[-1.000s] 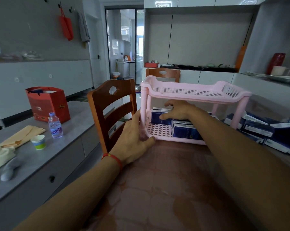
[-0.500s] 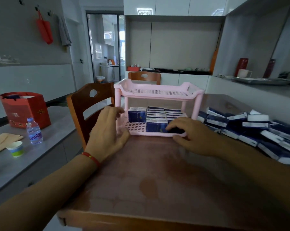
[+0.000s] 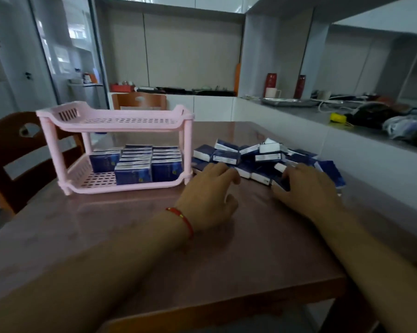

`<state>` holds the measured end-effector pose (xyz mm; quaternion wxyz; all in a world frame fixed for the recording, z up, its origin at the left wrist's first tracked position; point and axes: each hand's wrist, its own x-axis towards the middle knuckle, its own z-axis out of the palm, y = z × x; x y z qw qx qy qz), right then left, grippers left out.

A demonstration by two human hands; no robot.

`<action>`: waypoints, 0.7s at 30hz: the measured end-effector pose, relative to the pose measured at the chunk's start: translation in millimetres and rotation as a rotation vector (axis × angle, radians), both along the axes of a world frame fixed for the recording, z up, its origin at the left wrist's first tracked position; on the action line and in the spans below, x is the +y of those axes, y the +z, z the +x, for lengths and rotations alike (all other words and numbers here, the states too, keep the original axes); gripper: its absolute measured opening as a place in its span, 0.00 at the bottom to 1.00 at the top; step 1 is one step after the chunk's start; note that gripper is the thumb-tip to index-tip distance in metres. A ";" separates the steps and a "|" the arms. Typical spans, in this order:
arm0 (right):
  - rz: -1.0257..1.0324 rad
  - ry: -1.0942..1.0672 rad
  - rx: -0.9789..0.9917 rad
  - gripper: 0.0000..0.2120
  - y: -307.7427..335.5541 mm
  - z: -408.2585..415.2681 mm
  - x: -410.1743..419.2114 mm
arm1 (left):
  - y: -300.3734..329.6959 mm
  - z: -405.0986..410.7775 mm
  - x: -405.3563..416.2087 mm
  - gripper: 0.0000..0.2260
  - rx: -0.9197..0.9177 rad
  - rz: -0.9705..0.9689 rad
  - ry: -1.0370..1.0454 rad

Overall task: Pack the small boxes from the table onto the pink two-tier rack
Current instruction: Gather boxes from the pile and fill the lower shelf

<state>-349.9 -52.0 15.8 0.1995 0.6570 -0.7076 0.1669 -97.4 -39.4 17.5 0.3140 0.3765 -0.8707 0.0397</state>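
The pink two-tier rack (image 3: 121, 127) stands on the left of the brown table (image 3: 130, 224). Its lower tier holds several dark blue small boxes (image 3: 133, 174) in rows, and I see nothing on the top tier. To the right of the rack lies a loose pile of blue-and-white small boxes (image 3: 226, 156). My left hand (image 3: 209, 193), with a red string on its wrist, has its fingertips at the pile's near left edge and holds nothing. My right hand (image 3: 305, 188) rests its fingers over boxes at the pile's near right side.
A wooden chair (image 3: 8, 145) stands at the table's left side and another chair (image 3: 140, 100) behind the rack. A grey counter (image 3: 370, 131) with cables and clutter runs along the right. The table's front edge is close to me.
Both hands have left the rack and moved right to the pile of boxes. The view has swung to the right, so the rack now sits at the left.
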 end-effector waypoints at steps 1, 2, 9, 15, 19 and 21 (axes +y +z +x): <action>0.021 0.015 0.033 0.15 -3.8 0.2 -2.7 | -3.3 -10.7 -7.1 0.16 0.021 0.013 0.006; 0.041 0.058 0.046 0.16 -6.6 0.6 -4.2 | -7.5 -18.4 -12.9 0.17 0.054 0.038 0.016; 0.116 0.696 -0.355 0.22 2.1 20.7 12.3 | -21.7 -15.5 -25.2 0.31 0.143 0.290 -0.038; 0.067 0.817 -0.351 0.28 3.0 35.5 17.5 | -14.0 -8.1 -25.4 0.31 0.218 0.416 -0.085; 0.101 0.655 -0.374 0.22 5.8 22.8 18.8 | -13.5 -6.4 -22.5 0.27 0.200 0.326 -0.089; 0.017 0.437 -0.384 0.17 11.6 6.7 17.1 | -13.4 -7.3 -20.7 0.25 0.203 0.291 -0.106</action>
